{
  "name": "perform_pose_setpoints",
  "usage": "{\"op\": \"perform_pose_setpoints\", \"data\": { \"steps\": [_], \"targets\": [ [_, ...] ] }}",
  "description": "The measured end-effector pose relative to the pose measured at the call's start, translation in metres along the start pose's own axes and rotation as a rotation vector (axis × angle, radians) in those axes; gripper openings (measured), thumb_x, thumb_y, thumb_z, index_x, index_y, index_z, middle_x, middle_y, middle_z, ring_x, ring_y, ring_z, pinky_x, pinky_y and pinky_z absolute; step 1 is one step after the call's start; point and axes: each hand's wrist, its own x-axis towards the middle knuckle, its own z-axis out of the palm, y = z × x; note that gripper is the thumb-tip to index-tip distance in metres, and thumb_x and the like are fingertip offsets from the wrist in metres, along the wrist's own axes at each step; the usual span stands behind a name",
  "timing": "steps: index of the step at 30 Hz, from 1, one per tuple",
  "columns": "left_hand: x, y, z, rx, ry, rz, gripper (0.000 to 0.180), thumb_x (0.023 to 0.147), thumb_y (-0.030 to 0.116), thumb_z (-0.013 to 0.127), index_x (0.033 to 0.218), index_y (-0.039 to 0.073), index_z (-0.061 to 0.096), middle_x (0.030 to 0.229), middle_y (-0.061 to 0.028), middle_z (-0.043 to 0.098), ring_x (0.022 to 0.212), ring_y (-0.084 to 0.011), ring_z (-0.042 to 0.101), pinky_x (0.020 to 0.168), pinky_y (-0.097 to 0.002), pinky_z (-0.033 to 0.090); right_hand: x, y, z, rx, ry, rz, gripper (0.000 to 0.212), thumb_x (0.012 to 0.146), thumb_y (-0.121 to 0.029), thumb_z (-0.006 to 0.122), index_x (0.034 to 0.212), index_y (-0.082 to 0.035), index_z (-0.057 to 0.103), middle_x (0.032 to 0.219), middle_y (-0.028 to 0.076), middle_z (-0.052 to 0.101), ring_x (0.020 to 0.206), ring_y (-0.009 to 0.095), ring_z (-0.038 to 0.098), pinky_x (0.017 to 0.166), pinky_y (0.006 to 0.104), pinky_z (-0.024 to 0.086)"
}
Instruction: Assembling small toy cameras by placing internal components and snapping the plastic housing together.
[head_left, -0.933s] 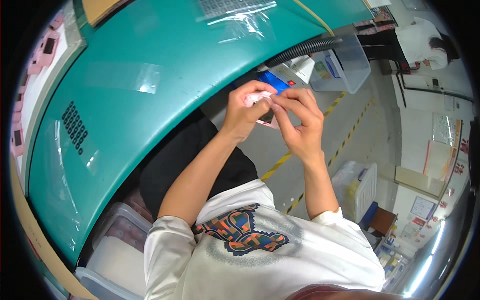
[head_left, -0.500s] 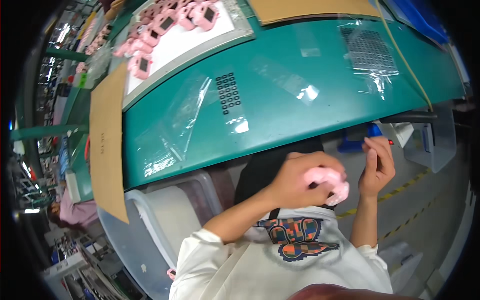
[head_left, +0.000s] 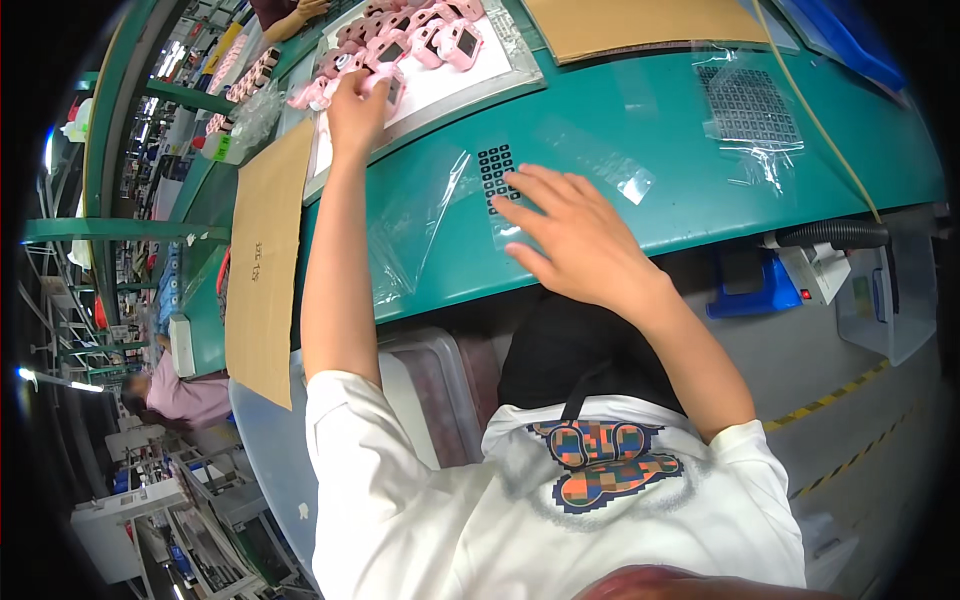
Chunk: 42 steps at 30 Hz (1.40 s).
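Observation:
At the near edge of a white tray (head_left: 425,108) at the back left, my left hand (head_left: 357,118) has its thumb and fingers closed round a pink plastic device (head_left: 394,90) with a small dark screen. The hand hides part of it. More pink devices (head_left: 462,45) of the same kind crowd the tray behind it. My right hand (head_left: 580,235) is open, fingers spread and empty. Its fingertips reach over a clear sheet with black square stickers (head_left: 495,160) on the green table and cover some of them.
Clear film (head_left: 415,225) lies to the left; a larger sheet of dark squares (head_left: 750,110) lies to the right, near a yellow cord (head_left: 820,135). Cardboard (head_left: 265,270) stands along the table's left side. A plastic bin (head_left: 430,390) sits below the front edge. A person in pink is farther left.
My left hand has moved from my lap up to the tray with a pink device. My right hand has swung left from beyond the table edge to above the stickers. The view has shifted slightly.

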Motion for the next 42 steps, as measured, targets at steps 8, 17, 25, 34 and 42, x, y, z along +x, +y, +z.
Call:
{"op": "perform_pose_setpoints", "data": {
  "steps": [8, 17, 25, 34, 42],
  "targets": [
    [-0.096, 0.05, -0.037, -0.224, 0.188, 0.228, 0.029, 0.094, 0.024, 0.065, 0.111, 0.001, 0.07, 0.103, -0.0106, 0.071, 0.093, -0.0224, 0.062, 0.088, -0.0309, 0.047, -0.01, -0.004, -0.014, 0.014, -0.201, -0.056, 0.022, 0.087, -0.018, 0.069, 0.107, -0.01, 0.07, 0.12, 0.005, 0.06, 0.119, 0.024, 0.054, 0.108, 0.0402, 0.038],
    [-0.331, 0.07, -0.028, -0.759, -0.07, -0.531, 0.003, 0.095, 0.004, 0.063, 0.093, 0.003, 0.065, 0.089, -0.0033, 0.064, 0.076, -0.0098, 0.051, 0.073, -0.0226, 0.042, -0.024, -0.011, -0.011, 0.073, -0.184, -0.106, 0.024, 0.079, -0.011, 0.074, 0.103, -0.009, 0.073, 0.114, 0.006, 0.062, 0.11, 0.024, 0.058, 0.102, 0.0407, 0.04],
    [-0.332, 0.076, -0.002, -1.324, -0.157, -0.758, 0.015, 0.1, 0.007, 0.061, 0.11, 0.001, 0.07, 0.104, -0.0081, 0.066, 0.09, -0.0143, 0.056, 0.083, -0.0263, 0.045, -0.034, -0.016, -0.007, 0.12, -0.13, -0.145, 0.015, 0.077, -0.008, 0.077, 0.092, -0.008, 0.075, 0.104, 0.004, 0.065, 0.101, 0.021, 0.061, 0.098, 0.0375, 0.041],
    [-0.33, 0.069, -0.005, -1.485, -0.179, -0.631, 0.017, 0.098, 0.004, 0.065, 0.113, 0.0, 0.071, 0.108, -0.0092, 0.065, 0.092, -0.0154, 0.057, 0.084, -0.0269, 0.046, -0.032, -0.024, -0.014, 0.428, -0.203, 0.055, 0.008, 0.08, -0.005, 0.075, 0.087, -0.008, 0.074, 0.095, 0.002, 0.064, 0.09, 0.018, 0.057, 0.089, 0.032, 0.043],
    [-0.327, 0.065, -0.01, -1.419, -0.229, -0.539, 0.018, 0.097, 0.003, 0.065, 0.113, 0.0, 0.072, 0.108, -0.0095, 0.066, 0.09, -0.0162, 0.057, 0.083, -0.0278, 0.047, -0.026, -0.029, -0.016, 0.693, -0.18, 0.166, 0.016, 0.076, 0.004, 0.077, 0.09, -0.003, 0.077, 0.091, 0.005, 0.064, 0.081, 0.018, 0.057, 0.068, 0.0276, 0.046]
  ]
}}
